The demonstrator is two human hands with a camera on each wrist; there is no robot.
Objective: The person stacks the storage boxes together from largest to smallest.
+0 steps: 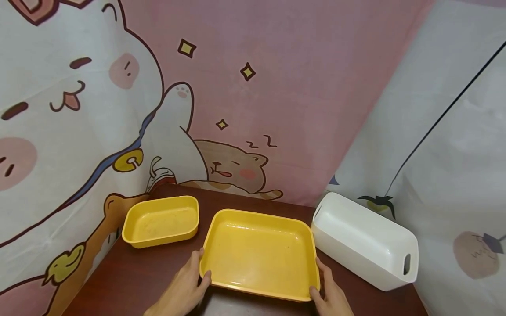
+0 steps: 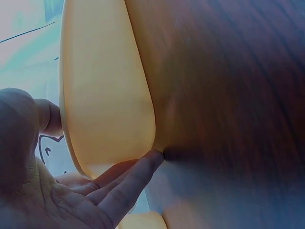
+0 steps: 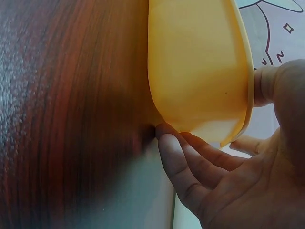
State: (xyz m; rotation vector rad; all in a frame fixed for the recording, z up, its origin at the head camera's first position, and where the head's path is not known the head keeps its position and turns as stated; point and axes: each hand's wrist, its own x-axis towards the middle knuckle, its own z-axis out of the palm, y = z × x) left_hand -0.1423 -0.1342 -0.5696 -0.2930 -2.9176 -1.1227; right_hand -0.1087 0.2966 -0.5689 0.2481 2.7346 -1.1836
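Observation:
A large yellow rectangular tray (image 1: 261, 259) lies in front of me on the dark red-brown table, with nothing inside it. My left hand (image 1: 185, 281) grips its near left corner, thumb over the rim. At the near right corner my right hand (image 1: 331, 292) holds the tray the same way. In the left wrist view the fingers (image 2: 128, 191) lie along the tray's outer wall, their tips close to the tabletop. The right wrist view shows the fingers (image 3: 178, 162) against the opposite wall, low near the table.
A smaller yellow tray (image 1: 164, 219) stands at the back left of the table (image 1: 130, 281). To the right sits a white oblong bin (image 1: 363, 239) with handle slots in its ends, close beside the large tray. Printed cartoon cloth (image 1: 296, 109) hangs behind and along both sides.

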